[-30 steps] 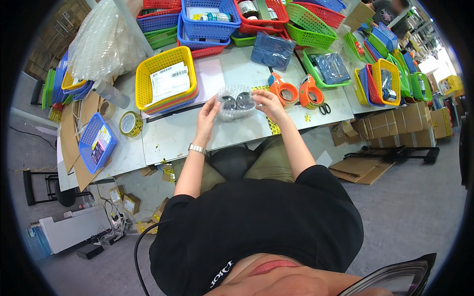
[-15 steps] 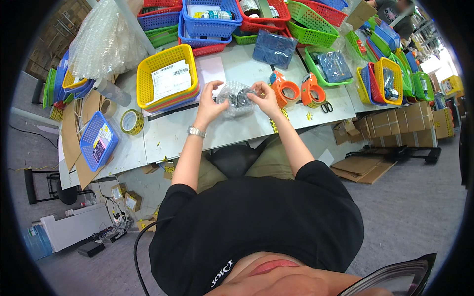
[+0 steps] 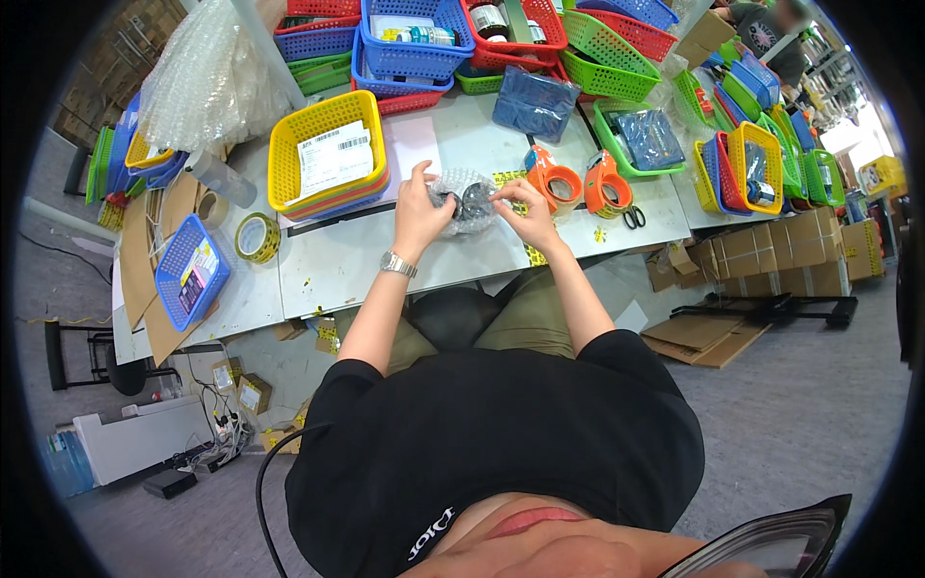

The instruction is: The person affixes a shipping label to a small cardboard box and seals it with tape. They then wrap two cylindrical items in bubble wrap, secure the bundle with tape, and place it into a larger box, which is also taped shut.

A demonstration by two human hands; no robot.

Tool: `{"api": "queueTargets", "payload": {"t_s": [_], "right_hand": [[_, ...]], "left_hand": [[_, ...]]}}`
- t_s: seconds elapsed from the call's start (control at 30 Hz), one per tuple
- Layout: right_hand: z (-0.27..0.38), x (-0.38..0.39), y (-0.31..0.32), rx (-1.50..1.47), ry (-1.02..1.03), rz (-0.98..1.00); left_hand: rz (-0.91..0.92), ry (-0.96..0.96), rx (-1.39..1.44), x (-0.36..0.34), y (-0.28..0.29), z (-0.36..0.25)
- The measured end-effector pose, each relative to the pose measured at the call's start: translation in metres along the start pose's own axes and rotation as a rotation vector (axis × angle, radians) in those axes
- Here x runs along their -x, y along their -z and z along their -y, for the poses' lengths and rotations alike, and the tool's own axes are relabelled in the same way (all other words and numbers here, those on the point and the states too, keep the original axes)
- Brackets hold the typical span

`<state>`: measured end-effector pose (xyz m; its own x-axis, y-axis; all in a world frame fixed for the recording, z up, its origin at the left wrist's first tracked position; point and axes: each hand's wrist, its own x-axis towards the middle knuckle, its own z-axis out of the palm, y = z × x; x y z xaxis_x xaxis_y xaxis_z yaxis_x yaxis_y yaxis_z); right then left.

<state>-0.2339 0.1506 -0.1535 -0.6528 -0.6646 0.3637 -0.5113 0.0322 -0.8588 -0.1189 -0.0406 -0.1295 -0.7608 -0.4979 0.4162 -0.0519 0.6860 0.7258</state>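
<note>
Crowding white table (image 3: 342, 265) — baskets (image 3: 409, 60) beyond wrapped bundle (image 3: 468, 205) — grey floor (image 3: 790, 414) below.

From where I stand, lighting is bright and cool, seemingly from above; the desk (image 3: 337, 262) is evenly lit, the space beneath it darker. Glare noted on the bubble-wrapped bundle (image 3: 467, 206) and the bubble wrap (image 3: 207, 87) at far left. The far-right background (image 3: 865, 135) washes out to white, its detail soft. Fisheye curvature bends outer edges; the rim falls to black. Desk centre reasonably sharp.
</note>
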Motion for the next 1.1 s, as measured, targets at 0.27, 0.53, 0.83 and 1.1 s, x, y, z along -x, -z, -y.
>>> {"api": "queueTargets", "payload": {"t_s": [0.27,0.53,0.83,1.1], "right_hand": [[-0.011,0.005,-0.005,-0.281,0.025,-0.036],[-0.005,0.009,0.005,0.003,0.11,0.003],[-0.009,-0.002,-0.006,0.034,0.154,-0.008],[-0.026,-0.024,-0.033,-0.612,-0.602,-0.213]], "left_hand": [[-0.095,-0.109,-0.285,-0.009,-0.011,0.004],[0.207,-0.199,0.303,0.035,0.032,0.033],[0.006,-0.283,0.122,0.043,0.006,0.044],[-0.074,0.216,0.542,0.024,-0.019,0.039]]}}
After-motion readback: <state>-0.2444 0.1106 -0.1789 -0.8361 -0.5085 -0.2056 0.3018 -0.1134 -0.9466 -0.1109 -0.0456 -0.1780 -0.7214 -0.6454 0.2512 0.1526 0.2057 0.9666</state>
